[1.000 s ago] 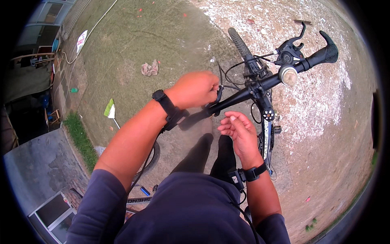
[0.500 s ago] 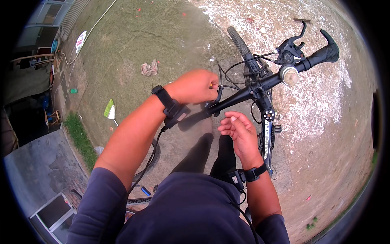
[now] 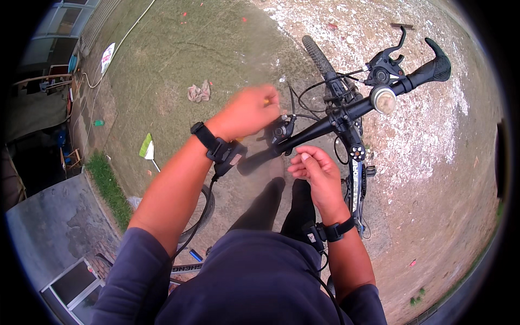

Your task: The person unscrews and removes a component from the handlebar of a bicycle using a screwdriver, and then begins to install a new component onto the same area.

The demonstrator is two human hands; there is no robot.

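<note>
My left hand (image 3: 246, 112), smeared by motion, is closed beside the left brake and shift lever (image 3: 281, 130) of a bicycle. A small yellow bit (image 3: 266, 101) shows between its fingers; the rest of that object is hidden. My right hand (image 3: 322, 176) hovers near the black handlebar (image 3: 311, 131), palm turned inward. Its fingers are loosely curled and apart, with nothing visible in them. The left grip (image 3: 259, 161) points toward me. Farther right are a round silver-topped bell (image 3: 384, 101), the right brake and shift lever (image 3: 383, 75) and the right grip (image 3: 435, 69).
The front tyre (image 3: 319, 57) points away over dirt ground. A crumpled rag (image 3: 199, 91) and a green-and-white broom head (image 3: 147, 146) lie to the left. Another bicycle's wheel (image 3: 204, 214) is beside my left arm, with a blue cylinder (image 3: 195, 255) nearby.
My left hand has pulled back left and slightly up from the left lever, uncovering it. The right hand has barely moved.
</note>
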